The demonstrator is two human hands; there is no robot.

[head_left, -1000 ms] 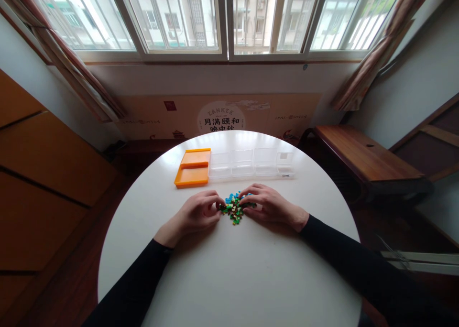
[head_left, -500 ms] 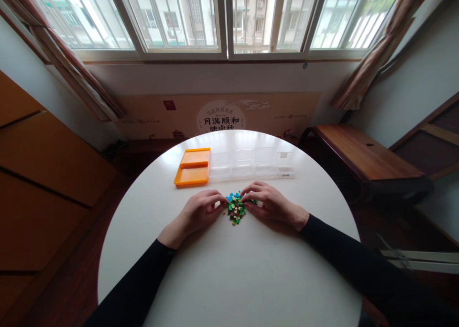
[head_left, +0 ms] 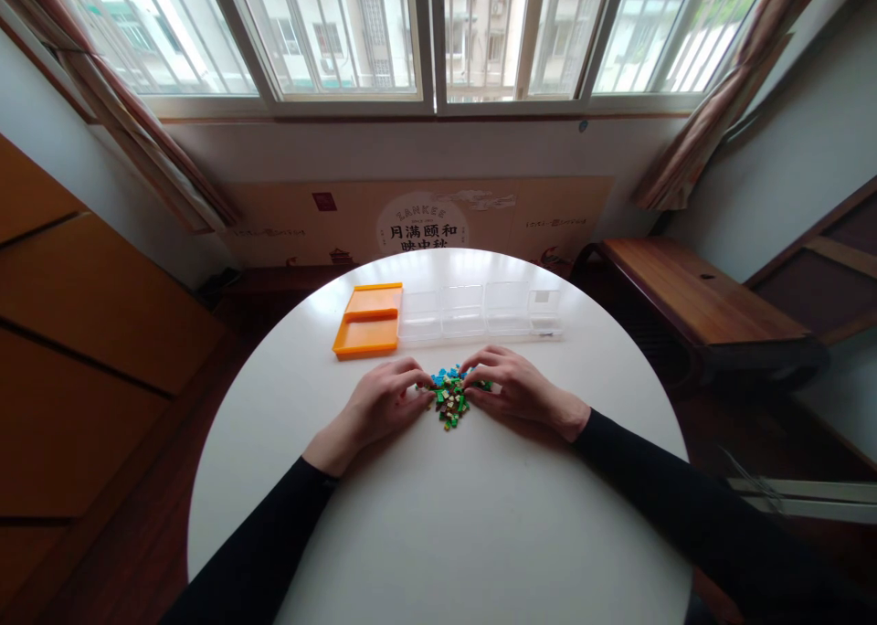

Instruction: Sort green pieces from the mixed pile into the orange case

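Note:
A small heap of tiny building bricks (head_left: 450, 404), green, blue, cream and brown, lies on the white table in front of me. My left hand (head_left: 385, 401) rests at the heap's left edge, thumb and forefinger brought together in a pinch. On the other side, my right hand (head_left: 511, 387) reaches into the heap's right edge with its fingertips closed as well. What either pinch holds is too small to make out. Behind the heap stand an orange two-part tray (head_left: 368, 335) and, beside it, several clear plastic boxes (head_left: 462, 330) in a row.
The round white table (head_left: 480, 534) fills the middle of the view. A wooden bench (head_left: 678, 296) stands at the right and an orange-brown cabinet (head_left: 82, 360) at the left. Beyond the table is a long printed panel (head_left: 343, 218) under the windows.
My left hand has shifted very slightly at the heap's edge. My right hand and the boxes look almost the same.

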